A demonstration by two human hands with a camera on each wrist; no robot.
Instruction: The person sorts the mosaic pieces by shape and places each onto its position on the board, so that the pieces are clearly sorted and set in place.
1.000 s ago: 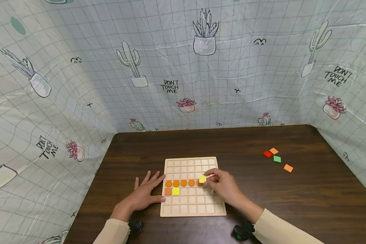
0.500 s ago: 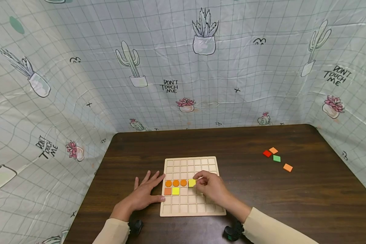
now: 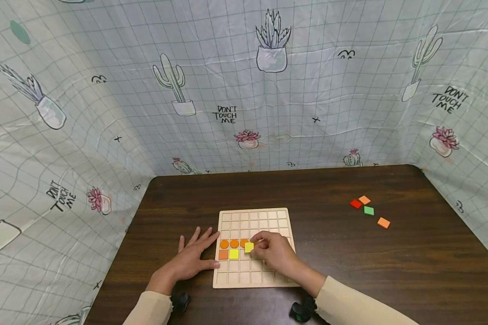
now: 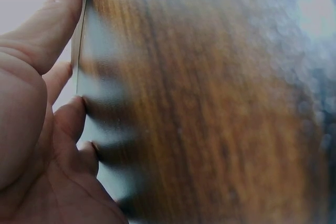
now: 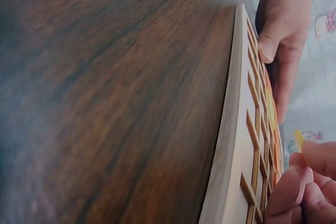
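My right hand [image 3: 277, 253] pinches a yellow square tile [image 3: 249, 247] between thumb and fingertips, over the wooden grid board [image 3: 264, 279]. That tile hangs tilted just above the board and partly covers an orange disc [image 3: 244, 243]. Further discs lie in the same row, some hidden by the hand. In the row below sit an orange-red square tile [image 3: 223, 255] and a second yellow square tile [image 3: 233, 254]. My left hand [image 3: 189, 262] lies with fingers spread at the board's left edge, thumb and a fingertip touching it. The right wrist view shows the pinched tile edge-on [image 5: 300, 139].
Loose square tiles lie to the right on the dark wooden table [image 3: 317, 194]: a red one [image 3: 355, 204], a green one [image 3: 368, 211] and two orange ones, the nearer [image 3: 384, 223] set apart. A patterned cloth [image 3: 211, 149] hangs around the table's back and sides.
My right hand has carried the yellow tile leftward and slightly nearer, from over the fifth disc to beside the third. The left hand has stayed in place.
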